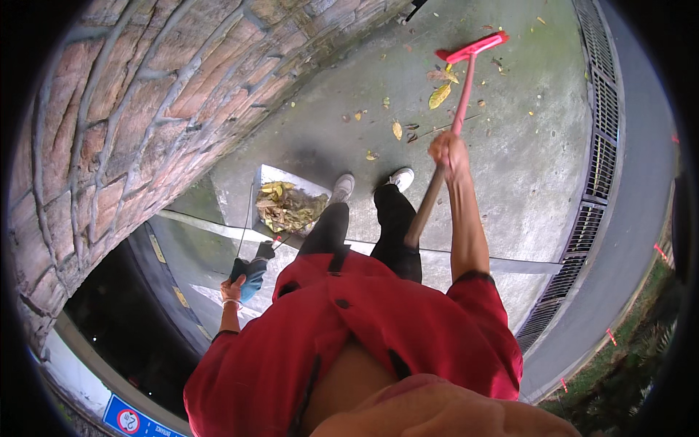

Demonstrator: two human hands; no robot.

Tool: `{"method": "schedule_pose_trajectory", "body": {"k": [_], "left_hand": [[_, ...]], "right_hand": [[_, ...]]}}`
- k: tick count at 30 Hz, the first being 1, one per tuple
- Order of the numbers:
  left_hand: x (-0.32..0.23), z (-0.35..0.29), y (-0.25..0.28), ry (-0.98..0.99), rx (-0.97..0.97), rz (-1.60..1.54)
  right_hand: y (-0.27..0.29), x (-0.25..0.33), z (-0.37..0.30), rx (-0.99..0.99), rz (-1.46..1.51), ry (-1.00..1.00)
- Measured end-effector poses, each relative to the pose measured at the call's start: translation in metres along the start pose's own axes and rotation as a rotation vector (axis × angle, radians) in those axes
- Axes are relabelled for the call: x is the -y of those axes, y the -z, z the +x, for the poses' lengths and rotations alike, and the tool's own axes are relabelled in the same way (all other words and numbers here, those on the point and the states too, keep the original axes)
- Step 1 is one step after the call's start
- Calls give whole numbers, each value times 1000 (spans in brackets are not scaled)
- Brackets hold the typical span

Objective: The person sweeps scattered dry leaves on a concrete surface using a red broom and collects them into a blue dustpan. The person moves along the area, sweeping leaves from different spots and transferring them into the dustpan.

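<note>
My right hand [449, 154] is closed around the long handle of a broom [466, 87], which slants away from me. Its red head [477, 48] rests on the concrete just beyond a few yellow and brown leaves [440, 95]. At my left side, my left hand [231, 289] is closed at the upper end of a long-handled dustpan [268, 173]. A dark and blue bundle [253, 274], perhaps cloth, hangs by that hand and partly hides the grip. Inside the pan lies a heap of dry leaves [287, 209].
A stone wall [167, 95] rises along the left. On the right a metal drain grate [604, 109] borders a grey road [648, 146]. My white shoes [401, 178] stand between the pan and the scattered leaves. A blue sign [135, 420] shows at lower left.
</note>
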State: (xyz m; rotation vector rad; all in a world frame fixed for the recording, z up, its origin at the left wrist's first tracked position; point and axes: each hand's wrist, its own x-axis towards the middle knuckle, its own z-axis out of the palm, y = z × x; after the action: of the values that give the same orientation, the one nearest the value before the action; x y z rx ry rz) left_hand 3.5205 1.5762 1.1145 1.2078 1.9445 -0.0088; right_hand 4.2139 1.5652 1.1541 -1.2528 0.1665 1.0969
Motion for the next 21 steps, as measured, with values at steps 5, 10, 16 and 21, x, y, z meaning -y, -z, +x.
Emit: {"method": "schedule_pose_trajectory", "body": {"k": [5,10,16,21], "left_hand": [[-7,6,-12,32,-10,164],[-24,11,-12,1,6,64],[-11,10,-7,-40,-39,162],[6,21,-14,-11,1,130]], "right_hand": [[2,3,-63,111,226,-125],[-10,-14,13,383,455,-271],[41,-66,-7,232,271,-256],[32,-78,-140,-136,-418,-169]]}}
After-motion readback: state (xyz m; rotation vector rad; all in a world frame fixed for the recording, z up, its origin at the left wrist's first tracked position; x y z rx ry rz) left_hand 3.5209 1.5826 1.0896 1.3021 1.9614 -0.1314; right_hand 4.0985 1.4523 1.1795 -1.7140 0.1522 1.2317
